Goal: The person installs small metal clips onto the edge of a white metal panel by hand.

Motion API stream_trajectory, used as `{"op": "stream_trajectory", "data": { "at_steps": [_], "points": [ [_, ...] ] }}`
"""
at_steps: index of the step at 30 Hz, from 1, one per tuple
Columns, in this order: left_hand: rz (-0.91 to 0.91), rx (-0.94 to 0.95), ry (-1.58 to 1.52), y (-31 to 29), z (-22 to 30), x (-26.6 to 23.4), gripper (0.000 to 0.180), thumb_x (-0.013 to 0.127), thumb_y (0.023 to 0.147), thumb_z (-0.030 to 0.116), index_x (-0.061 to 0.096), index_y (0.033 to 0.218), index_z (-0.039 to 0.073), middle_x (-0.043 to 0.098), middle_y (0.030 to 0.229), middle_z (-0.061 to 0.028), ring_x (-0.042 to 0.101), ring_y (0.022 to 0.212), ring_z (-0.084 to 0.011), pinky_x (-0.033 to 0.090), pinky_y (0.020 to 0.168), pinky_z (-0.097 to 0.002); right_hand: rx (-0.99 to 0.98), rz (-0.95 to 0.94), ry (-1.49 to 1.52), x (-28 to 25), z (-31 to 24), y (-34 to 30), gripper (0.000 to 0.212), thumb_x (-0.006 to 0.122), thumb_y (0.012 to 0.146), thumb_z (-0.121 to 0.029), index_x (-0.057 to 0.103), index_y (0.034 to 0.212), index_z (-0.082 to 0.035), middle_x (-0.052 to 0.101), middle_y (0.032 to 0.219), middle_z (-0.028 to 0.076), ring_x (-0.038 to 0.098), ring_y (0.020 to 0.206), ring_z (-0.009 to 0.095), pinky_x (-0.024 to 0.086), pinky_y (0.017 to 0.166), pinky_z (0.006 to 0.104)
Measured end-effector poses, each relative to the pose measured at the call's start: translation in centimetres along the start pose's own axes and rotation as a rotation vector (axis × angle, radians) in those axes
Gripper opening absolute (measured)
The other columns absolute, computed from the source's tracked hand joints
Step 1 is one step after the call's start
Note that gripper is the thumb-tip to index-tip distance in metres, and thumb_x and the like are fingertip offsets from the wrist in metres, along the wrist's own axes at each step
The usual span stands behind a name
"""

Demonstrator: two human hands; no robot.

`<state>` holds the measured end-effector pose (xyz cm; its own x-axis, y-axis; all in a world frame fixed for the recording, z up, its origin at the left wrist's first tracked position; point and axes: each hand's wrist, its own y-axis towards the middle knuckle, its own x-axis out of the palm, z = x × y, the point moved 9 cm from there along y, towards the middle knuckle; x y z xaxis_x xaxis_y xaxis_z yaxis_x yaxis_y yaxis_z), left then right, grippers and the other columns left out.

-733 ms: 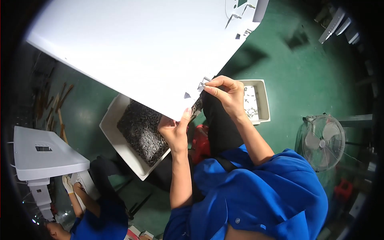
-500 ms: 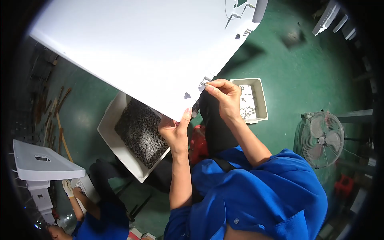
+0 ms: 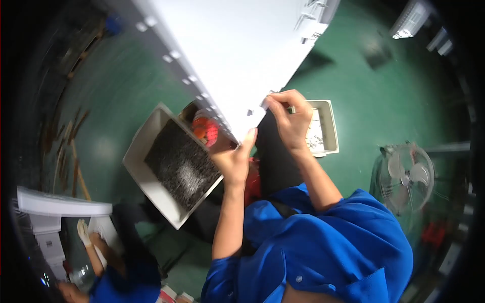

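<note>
A large white panel (image 3: 227, 55) with a folded rim slants across the upper middle, one corner pointing towards me. My left hand (image 3: 235, 161) grips that corner, thumb on the face and fingers curled under the edge. At the right-hand edge, just above the corner, my right hand (image 3: 294, 121) has thumb and forefinger pinched together. Motion blur hides what, if anything, lies between those fingertips. A dark triangular hole in the panel shows close to them. Small fittings sit further up the same edge.
Below the panel, a white bin (image 3: 146, 188) holds many small dark parts; red and orange items (image 3: 204, 129) lie beside it. A smaller pale bin (image 3: 331, 123) with small pieces stands right. A floor fan (image 3: 405, 180) is further right. A co-worker (image 3: 126, 280) works lower left.
The panel has tilted and swung, so its rim with tabs now shows along the left side. Both hands have shifted slightly right with it. Red and orange items have come into view.
</note>
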<state>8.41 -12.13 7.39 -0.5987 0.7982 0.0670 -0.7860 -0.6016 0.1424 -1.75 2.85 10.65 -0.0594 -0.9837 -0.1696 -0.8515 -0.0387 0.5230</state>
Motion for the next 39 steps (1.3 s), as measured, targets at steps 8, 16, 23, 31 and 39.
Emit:
{"op": "stream_trajectory", "data": {
  "at_steps": [8,16,23,31,39],
  "points": [
    [-0.093,0.087,0.344,1.1,-3.4,-3.9,0.042,0.077,0.068,0.015,0.059,0.102,0.001,0.059,0.100,-0.0156,0.055,0.099,-0.0298,0.045,0.082,-0.0360,0.158,0.075,0.454,-2.7,4.5,0.0,0.026,0.060,0.082,0.001,0.060,0.107,0.001,0.062,0.087,0.006,0.054,0.070,0.008,0.044,0.062,0.0200],
    [0.267,-0.636,1.208,0.0,-18.8,-27.1,0.055,0.057,0.084,0.038,0.042,0.118,-0.003,0.048,0.115,-0.0312,0.053,0.101,-0.0432,0.046,0.084,-0.0471,0.320,-0.104,0.439,-1.4,6.4,-3.3,0.024,0.059,0.082,-0.001,0.059,0.106,-0.001,0.058,0.080,0.003,0.048,0.060,0.006,0.039,0.054,0.0177],
    [-0.106,-0.432,1.156,3.0,-19.3,-12.7,0.028,0.046,0.088,0.019,0.042,0.106,-0.003,0.052,0.105,-0.0320,0.058,0.092,-0.0450,0.048,0.077,-0.0490,0.462,-0.408,0.505,3.7,4.0,-8.5,0.022,0.060,0.083,0.000,0.060,0.105,-0.001,0.057,0.080,0.000,0.047,0.060,0.003,0.037,0.053,0.0161],
    [-0.020,-0.840,0.010,-3.0,-21.5,-18.5,0.016,0.048,0.092,0.020,0.052,0.089,0.004,0.056,0.071,-0.0062,0.057,0.060,-0.0173,0.049,0.053,-0.0302,0.097,-0.960,0.243,9.4,-1.3,-12.1,0.009,0.064,0.077,-0.003,0.064,0.085,0.001,0.061,0.075,0.009,0.058,0.068,0.017,0.046,0.062,0.0258],
    [0.158,-0.291,-1.155,-4.0,-10.8,-18.9,0.037,0.043,0.089,0.010,0.043,0.119,-0.010,0.038,0.131,-0.0290,0.033,0.127,-0.0409,0.028,0.108,-0.0488,0.174,-1.158,0.317,15.5,-1.3,-14.8,0.013,0.059,0.081,-0.003,0.065,0.092,0.002,0.064,0.079,0.006,0.060,0.069,0.009,0.048,0.063,0.0221]
  ]
}}
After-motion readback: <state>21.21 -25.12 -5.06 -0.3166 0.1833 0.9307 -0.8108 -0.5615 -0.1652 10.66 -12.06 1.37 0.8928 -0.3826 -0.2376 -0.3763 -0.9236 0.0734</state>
